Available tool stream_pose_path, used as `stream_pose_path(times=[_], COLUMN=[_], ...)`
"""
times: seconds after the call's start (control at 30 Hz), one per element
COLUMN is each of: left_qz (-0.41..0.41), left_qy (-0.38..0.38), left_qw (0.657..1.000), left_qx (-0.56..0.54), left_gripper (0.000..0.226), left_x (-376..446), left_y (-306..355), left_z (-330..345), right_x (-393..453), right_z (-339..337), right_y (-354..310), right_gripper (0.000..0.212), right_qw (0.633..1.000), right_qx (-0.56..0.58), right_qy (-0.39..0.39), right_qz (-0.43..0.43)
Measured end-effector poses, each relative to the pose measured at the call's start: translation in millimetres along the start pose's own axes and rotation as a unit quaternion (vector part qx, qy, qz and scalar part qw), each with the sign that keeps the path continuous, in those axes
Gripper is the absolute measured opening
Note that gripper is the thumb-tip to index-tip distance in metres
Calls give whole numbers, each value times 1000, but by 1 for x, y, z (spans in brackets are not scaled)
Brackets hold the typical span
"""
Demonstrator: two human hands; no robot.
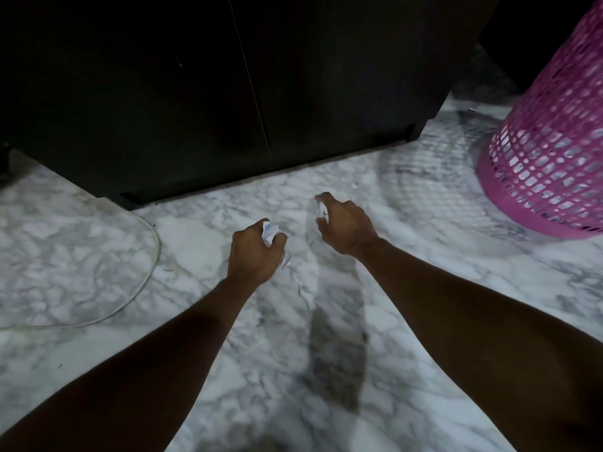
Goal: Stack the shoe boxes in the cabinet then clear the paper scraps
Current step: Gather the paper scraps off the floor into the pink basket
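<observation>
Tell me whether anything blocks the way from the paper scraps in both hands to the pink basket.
Nothing visible does. The left hand and right hand each grip paper scraps; only bare marble floor lies between them and the pink basket.

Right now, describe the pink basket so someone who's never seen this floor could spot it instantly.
Start at the dark cabinet against the marble floor and look past its right corner. There stands the pink basket, a tall plastic lattice bin with a solid base, the only brightly coloured thing there.
</observation>
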State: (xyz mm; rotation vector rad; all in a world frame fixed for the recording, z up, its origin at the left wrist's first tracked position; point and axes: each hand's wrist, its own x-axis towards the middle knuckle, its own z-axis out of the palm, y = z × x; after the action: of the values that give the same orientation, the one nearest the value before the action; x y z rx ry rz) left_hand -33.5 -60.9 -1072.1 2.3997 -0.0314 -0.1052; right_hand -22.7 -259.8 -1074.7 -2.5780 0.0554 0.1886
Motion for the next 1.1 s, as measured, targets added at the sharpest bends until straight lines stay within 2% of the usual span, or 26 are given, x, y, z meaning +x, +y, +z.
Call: stream_pose_path(times=[0.13,0.27,0.43,0.7,0.83,1.0,1.1], left_qz=[40,75,85,86,66,59,77], left_qy=[-40,-49,-24,-18,-19,-17,-23], left_qw=[998,995,995,996,997,998,997], left_qx=[7,41,41,23,35,31,8], left_gripper=[30,35,26,10,17,41,40], left_x=[-1,-4,-5,-11,-17,-26,-35], left_y=[3,7,8,23,32,41,53], left_z=[6,20,31,36,34,34,39], right_x=[3,1,-13,-56,-79,-104,-115], right_z=[13,18,12,8,3,-4,-15], right_y=[6,11,20,34,41,53,54], right_gripper=[19,24,27,19,23,20,21], right_qw=[998,997,997,996,995,991,986], right_qx=[-26,-43,-22,13,23,40,56], right_qy=[63,66,68,83,90,114,149], right_qz=[13,16,15,27,24,48,56])
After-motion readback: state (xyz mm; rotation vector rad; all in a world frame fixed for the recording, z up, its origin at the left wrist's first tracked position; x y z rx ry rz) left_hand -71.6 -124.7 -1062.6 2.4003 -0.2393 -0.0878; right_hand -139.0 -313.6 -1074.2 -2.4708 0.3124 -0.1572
